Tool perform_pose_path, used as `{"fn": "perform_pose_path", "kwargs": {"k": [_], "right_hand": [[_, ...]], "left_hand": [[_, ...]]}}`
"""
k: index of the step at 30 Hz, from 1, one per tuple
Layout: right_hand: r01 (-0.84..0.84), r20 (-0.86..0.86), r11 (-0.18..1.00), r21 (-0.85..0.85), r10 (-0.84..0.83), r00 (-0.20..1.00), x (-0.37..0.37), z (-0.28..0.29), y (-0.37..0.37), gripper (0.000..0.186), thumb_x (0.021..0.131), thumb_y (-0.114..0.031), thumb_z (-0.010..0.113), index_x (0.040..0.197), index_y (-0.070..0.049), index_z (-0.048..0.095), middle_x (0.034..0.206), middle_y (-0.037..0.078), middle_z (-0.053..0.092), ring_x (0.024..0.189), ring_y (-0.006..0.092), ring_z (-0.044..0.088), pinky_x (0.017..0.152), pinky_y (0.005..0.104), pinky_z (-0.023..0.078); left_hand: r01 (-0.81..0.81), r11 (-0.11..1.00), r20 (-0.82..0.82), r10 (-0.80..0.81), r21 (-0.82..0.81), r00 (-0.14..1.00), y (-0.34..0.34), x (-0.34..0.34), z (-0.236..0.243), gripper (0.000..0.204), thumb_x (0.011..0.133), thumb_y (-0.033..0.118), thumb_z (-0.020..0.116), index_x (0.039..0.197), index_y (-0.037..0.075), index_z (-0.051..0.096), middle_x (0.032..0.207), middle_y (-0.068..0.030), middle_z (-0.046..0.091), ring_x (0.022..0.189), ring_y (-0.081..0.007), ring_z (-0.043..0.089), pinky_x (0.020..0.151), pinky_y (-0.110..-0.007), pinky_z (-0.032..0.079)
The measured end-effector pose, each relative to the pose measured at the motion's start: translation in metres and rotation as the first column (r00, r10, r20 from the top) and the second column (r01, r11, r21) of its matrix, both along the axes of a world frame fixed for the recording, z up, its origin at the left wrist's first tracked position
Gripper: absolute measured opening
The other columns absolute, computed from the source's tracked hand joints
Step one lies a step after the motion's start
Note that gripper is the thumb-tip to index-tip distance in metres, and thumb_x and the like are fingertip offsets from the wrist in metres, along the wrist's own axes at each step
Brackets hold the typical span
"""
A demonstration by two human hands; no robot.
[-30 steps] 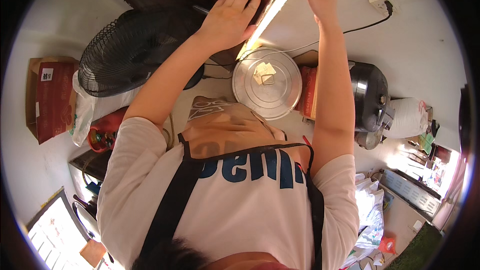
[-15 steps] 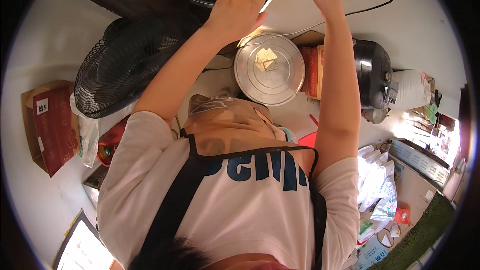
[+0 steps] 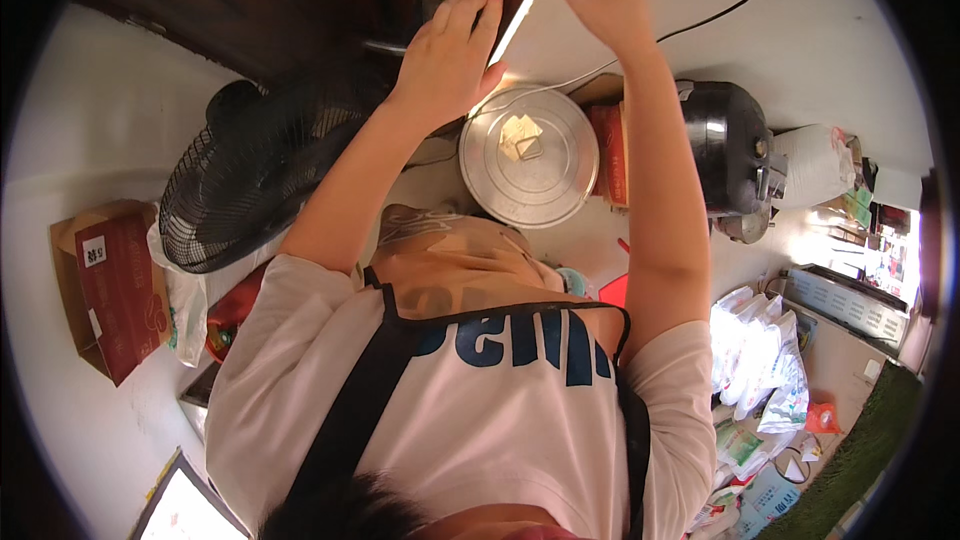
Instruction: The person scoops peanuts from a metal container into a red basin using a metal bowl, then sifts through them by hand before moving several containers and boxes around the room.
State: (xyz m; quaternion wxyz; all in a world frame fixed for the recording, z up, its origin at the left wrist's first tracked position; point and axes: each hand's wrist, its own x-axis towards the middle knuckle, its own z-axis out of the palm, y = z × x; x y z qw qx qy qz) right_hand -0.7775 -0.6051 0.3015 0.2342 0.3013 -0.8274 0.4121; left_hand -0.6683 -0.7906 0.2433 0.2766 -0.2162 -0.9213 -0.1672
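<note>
A dark brown wooden door [image 3: 300, 0] fills the top of the head view, with a bright white strip [image 3: 520, 15] along its right edge. My left hand [image 3: 445, 60] lies against the door by that edge, fingers stretched out and nothing in them. Just beyond its fingers is a metal door handle [image 3: 385, 47], partly covered. Raised beside the bright strip, my right hand [image 3: 605, 0] has thumb and fingers apart, fingers bent. Its fingertips reach the picture's upper rim, and I see nothing held in it. I cannot tell whether it touches the edge.
A black fan [image 3: 250, 180] stands left, near a red carton [image 3: 120, 290]. Below my hands is a round metal lid [image 3: 530, 185] with a yellowish piece on it. A black cooker [image 3: 725, 145] stands right, under a plugged-in cable [image 3: 705, 20]. White plastic bags [image 3: 750, 350] lie lower right.
Both hands sit lower in the picture and a little to the left, as does the door edge. My right hand's fingers now show more fully. The left hand stays by the handle.
</note>
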Motion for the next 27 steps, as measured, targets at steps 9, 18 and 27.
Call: {"fn": "perform_pose_path", "kwargs": {"k": [9,18,27], "right_hand": [[0.198,0.021,0.934,0.298,-0.214,0.977,0.064,-0.022,0.061,0.042,0.079,-0.031,0.068,0.115,-0.01,0.064,0.134,0.015,0.05,0.121,0.0329,0.049,0.099,0.0412,0.042],[0.342,0.469,0.911,0.232,-0.413,0.781,0.177,-0.156,0.157,0.04,0.082,-0.026,0.065,0.115,-0.005,0.061,0.128,0.019,0.053,0.117,0.0329,0.051,0.096,0.0393,0.042],[0.465,0.708,0.792,0.396,-0.585,0.395,0.331,-0.253,0.189,0.038,0.079,-0.018,0.067,0.111,0.001,0.061,0.11,0.018,0.062,0.098,0.0302,0.061,0.086,0.0388,0.048]], "left_hand": [[-0.012,0.999,-0.046,0.013,0.031,0.999,0.012,-0.003,-0.008,0.083,0.071,0.02,0.075,0.137,-0.006,0.033,0.125,-0.0205,0.042,0.114,-0.0381,0.042,0.094,-0.042,0.042],[0.082,0.991,-0.085,-0.073,0.105,0.994,0.013,0.006,-0.032,0.075,0.074,0.019,0.074,0.137,0.001,0.038,0.132,-0.0205,0.038,0.119,-0.0372,0.041,0.095,-0.041,0.043],[0.125,0.992,0.016,-0.125,-0.015,0.992,0.003,0.021,-0.047,0.069,0.074,0.017,0.07,0.136,0.006,0.043,0.143,-0.0248,0.031,0.131,-0.0469,0.029,0.106,-0.051,0.03]]}}
